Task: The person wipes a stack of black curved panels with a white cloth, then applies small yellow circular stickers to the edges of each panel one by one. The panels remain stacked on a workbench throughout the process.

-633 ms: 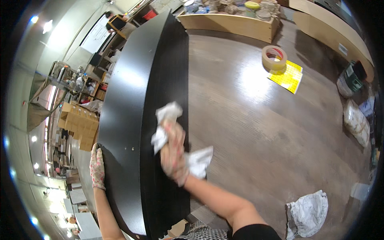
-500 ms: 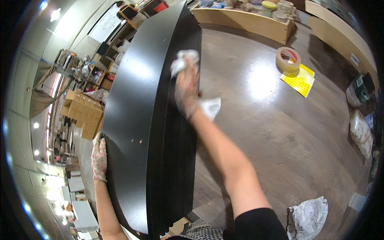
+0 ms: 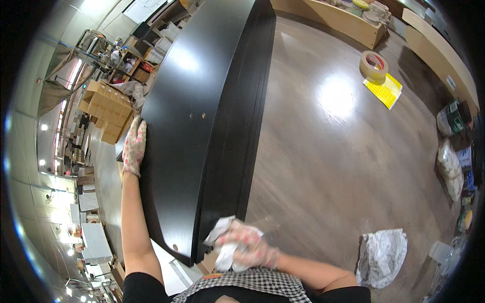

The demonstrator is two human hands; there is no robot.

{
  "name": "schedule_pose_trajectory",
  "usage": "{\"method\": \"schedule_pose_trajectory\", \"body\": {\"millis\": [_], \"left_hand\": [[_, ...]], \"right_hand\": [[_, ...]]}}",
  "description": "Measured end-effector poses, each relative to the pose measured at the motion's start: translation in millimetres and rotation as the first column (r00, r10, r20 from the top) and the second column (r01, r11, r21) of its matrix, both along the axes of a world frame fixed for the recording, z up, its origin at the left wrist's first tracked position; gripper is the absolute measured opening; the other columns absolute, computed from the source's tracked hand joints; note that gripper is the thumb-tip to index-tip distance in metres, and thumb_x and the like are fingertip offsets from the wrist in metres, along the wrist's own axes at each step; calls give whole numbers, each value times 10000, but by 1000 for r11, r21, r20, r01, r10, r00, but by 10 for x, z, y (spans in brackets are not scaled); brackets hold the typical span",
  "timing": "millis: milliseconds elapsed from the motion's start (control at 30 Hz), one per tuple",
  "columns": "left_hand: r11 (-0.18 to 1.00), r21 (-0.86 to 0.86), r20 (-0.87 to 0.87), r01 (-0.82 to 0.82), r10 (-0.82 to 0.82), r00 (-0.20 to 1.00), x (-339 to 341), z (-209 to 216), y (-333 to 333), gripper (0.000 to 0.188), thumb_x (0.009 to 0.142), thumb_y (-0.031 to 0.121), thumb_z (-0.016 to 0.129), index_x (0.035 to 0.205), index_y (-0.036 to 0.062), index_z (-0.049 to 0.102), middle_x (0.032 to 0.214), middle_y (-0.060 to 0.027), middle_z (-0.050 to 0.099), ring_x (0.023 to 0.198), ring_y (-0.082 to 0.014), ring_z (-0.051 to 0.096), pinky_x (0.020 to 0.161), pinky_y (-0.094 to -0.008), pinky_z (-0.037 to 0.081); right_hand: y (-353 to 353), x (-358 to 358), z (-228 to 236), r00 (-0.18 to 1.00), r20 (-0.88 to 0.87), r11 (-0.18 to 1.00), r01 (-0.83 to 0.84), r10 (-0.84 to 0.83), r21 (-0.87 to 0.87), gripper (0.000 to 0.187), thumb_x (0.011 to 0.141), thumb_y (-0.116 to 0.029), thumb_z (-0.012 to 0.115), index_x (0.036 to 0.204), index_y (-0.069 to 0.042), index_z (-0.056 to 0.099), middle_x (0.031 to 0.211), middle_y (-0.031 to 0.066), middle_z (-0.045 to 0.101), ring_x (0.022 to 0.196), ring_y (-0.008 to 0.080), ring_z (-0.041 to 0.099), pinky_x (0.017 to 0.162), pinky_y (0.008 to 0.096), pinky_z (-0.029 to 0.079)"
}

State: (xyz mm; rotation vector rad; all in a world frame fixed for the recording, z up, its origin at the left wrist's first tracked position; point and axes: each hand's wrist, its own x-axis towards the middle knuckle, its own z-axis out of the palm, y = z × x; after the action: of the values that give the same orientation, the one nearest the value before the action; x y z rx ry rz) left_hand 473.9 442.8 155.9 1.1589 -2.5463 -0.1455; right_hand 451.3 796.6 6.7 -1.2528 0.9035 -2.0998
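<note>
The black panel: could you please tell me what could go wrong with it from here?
Grit caught in the white cloth in the right hand might scratch or smear the glossy black panel. The left hand lies along the panel's left edge; uneven pressure there could perhaps shift it. The near end appears close to the checked garment, so leaning forward might bump it.

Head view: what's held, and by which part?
Right hand: white cloth, by its bunched middle. Left hand: laid along black panel edge, no clear grip.
</note>
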Motion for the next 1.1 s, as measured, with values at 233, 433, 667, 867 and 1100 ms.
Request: {"method": "schedule_pose_trajectory", "body": {"millis": [233, 433, 667, 867, 1100], "left_hand": [[1000, -23, 20, 2, -2, 1000, -17, 2, -115, 508, 936, 416, 433, 1314, 78, 467, 1297, -173, 508, 1216, -314, 461, 1009, -364, 353], [1000, -23, 26, 5, -4, 1000, -7, -17, -167, 528, 925, 436, 436, 1321, 88, 464, 1298, -173, 509, 1215, -316, 462, 1007, -370, 350], [962, -182, -136, 204, -230, 964, -104, 142, 92, 463, 903, 304, 539, 1279, 37, 488, 1271, -189, 512, 1196, -318, 471, 1013, -368, 361], [633, -86, -600, 770, -650, 467, 1020, 708, 1021, 389, 915, 181, 540, 1268, 23, 501, 1244, -161, 532, 1149, -240, 517, 967, -336, 421], [229, 581, -162, 781, -908, 387, 2394, -385, 1880, 812, 681, 450, 754, 1357, 147, 423, 1445, -212, 267, 1334, -386, 270, 1082, -486, 270]], "right_hand": [[-1161, -1601, -339, 657, 70, 625, 671, -750, 400, 451, 854, -121, 521, 1278, -5, 422, 1170, 220, 497, 1089, 345, 500, 964, 415, 398], [-525, 122, -646, 699, -69, 652, 694, -712, 306, 410, 777, -60, 552, 1184, -51, 499, 1146, 223, 489, 1093, 385, 480, 937, 458, 393], [399, 279, -609, 949, 186, 931, 189, -255, 311, 361, 828, -188, 635, 1167, -104, 543, 1008, 70, 630, 965, 183, 602, 834, 310, 496], [-152, 61, -545, 581, 542, 794, 462, -607, 395, 476, 917, -115, 477, 1370, -101, 334, 1086, 94, 554, 922, 165, 572, 802, 264, 508], [302, 2094, -477, 698, 484, 772, 156, -527, 616, 395, 866, -170, 539, 1222, -9, 478, 1174, 83, 525, 1032, 164, 545, 877, 296, 470]]}}
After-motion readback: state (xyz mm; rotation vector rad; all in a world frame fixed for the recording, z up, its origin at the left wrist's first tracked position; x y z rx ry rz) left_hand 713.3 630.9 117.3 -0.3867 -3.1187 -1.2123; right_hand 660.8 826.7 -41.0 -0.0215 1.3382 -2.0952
